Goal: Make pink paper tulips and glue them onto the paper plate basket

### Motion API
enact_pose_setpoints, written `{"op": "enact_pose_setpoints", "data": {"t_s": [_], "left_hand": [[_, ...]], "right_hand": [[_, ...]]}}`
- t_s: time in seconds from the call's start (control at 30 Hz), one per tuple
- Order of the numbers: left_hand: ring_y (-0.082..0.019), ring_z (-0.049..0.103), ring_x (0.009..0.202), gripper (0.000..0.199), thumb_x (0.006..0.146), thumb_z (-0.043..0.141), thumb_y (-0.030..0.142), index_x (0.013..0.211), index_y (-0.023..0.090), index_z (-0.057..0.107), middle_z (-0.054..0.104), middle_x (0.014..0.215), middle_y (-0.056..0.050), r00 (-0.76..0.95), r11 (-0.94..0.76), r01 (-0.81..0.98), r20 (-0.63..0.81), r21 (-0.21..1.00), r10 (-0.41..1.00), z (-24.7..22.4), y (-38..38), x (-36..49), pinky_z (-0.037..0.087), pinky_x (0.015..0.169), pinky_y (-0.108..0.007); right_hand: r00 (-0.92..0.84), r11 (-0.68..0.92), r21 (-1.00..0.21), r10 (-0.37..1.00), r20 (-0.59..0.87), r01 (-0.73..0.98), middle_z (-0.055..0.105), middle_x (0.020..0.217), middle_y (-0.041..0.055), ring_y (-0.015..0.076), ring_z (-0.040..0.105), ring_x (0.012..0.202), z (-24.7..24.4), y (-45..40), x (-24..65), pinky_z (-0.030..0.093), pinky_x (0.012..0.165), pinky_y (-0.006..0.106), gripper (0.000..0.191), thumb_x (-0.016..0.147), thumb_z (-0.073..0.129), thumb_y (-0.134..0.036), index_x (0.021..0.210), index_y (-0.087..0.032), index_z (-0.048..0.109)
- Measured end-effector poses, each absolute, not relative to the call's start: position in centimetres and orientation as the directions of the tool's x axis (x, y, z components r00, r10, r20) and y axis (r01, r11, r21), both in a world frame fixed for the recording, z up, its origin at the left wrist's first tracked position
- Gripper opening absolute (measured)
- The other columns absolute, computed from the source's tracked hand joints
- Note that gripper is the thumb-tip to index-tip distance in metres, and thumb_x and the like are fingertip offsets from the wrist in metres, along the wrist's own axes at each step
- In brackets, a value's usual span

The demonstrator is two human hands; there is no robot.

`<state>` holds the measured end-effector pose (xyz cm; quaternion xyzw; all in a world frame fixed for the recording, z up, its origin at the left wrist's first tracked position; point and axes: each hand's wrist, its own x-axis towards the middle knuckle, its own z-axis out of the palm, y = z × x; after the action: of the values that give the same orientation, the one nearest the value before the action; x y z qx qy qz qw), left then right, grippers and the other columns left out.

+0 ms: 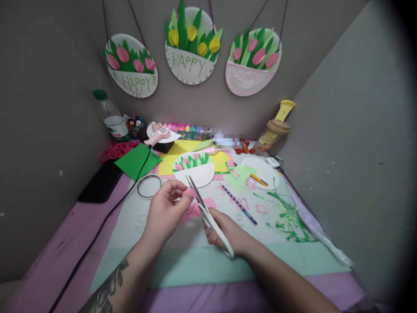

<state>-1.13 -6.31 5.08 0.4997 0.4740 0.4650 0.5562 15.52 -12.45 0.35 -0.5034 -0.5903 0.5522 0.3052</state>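
Note:
My left hand (171,204) pinches a small piece of pink paper (189,194) between thumb and fingertips. In my right hand (223,230) is a pair of white-handled scissors (215,230), its blades pointing up and away, parted, right beside the pink piece. Under both hands lies a larger sheet of pink paper (208,203). Just beyond the blade tips rests a half-covered paper plate (194,174) with green paper leaves and pink paper tulips.
A tape roll (138,191), green paper (137,161) and a pink glue gun (158,138) with a trailing cord lie left. Rightward are a blue pencil (239,203), a yellow cutter (259,180), a white plate (273,167) and green scraps (295,221). Three decorated plates hang on the wall.

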Motion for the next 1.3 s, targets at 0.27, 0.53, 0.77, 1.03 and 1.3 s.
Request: {"op": "enact_pose_setpoints", "data": {"t_s": [0.27, 0.53, 0.77, 1.03, 1.3], "left_hand": [[-0.007, 0.049, 0.056, 0.021, 0.068, 0.071, 0.027, 0.08, 0.018, 0.056, 0.054, 0.067, 0.004, 0.114, 0.03, 0.01, -0.031, 1.0, 0.993, 5.3, -6.2, -1.5, 0.04, 0.048, -0.016], [-0.008, 0.051, 0.057, 0.021, 0.068, 0.07, 0.029, 0.079, 0.018, 0.055, 0.057, 0.067, 0.003, 0.099, 0.031, -0.005, -0.03, 1.0, 0.995, 5.3, -6.0, -1.6, 0.043, 0.048, -0.017], [-0.009, 0.053, 0.06, 0.021, 0.07, 0.069, 0.029, 0.08, 0.018, 0.055, 0.057, 0.069, 0.003, 0.103, 0.014, 0.015, -0.016, 1.0, 0.995, 5.3, -5.9, -1.9, 0.044, 0.049, -0.017], [-0.01, 0.055, 0.063, 0.021, 0.072, 0.068, 0.029, 0.082, 0.019, 0.052, 0.057, 0.069, 0.003, 0.108, -0.018, 0.003, 0.018, 1.0, 0.994, 5.2, -5.6, -2.2, 0.045, 0.047, -0.017], [-0.01, 0.053, 0.062, 0.023, 0.072, 0.067, 0.029, 0.083, 0.018, 0.05, 0.056, 0.068, 0.003, 0.12, 0.004, -0.038, 0.001, 0.999, 0.993, 5.2, -5.6, -2.1, 0.045, 0.045, -0.016]], "right_hand": [[-0.297, -0.102, -0.95, 0.935, -0.192, 0.295, 0.044, 0.066, -0.0043, 0.011, 0.04, 0.061, 0.5, -12.5, 15.6, 0.035, 0.053, 0.022, 0.017, 0.061, 0.051, -0.017, 0.074, -0.021, 0.042], [-0.308, -0.103, -0.949, 0.931, -0.197, 0.297, 0.046, 0.067, -0.0035, 0.0114, 0.041, 0.061, 0.8, -12.5, 15.8, 0.035, 0.053, 0.023, 0.015, 0.061, 0.05, -0.021, 0.074, -0.021, 0.042], [-0.307, -0.13, -0.946, 0.925, -0.223, 0.298, 0.044, 0.066, -0.0038, 0.0116, 0.04, 0.061, 1.1, -12.4, 15.9, 0.034, 0.053, 0.023, 0.016, 0.06, 0.052, -0.017, 0.072, -0.021, 0.041], [-0.298, -0.158, -0.937, 0.92, -0.254, 0.311, 0.046, 0.065, -0.0051, 0.0105, 0.04, 0.06, 0.4, -12.6, 16.3, 0.033, 0.052, 0.021, 0.019, 0.061, 0.055, -0.014, 0.072, -0.021, 0.041], [-0.277, -0.183, -0.931, 0.921, -0.274, 0.315, 0.044, 0.061, -0.0065, 0.009, 0.038, 0.056, 0.6, -12.5, 16.1, 0.03, 0.049, 0.019, 0.02, 0.059, 0.056, -0.015, 0.071, -0.021, 0.041]]}}
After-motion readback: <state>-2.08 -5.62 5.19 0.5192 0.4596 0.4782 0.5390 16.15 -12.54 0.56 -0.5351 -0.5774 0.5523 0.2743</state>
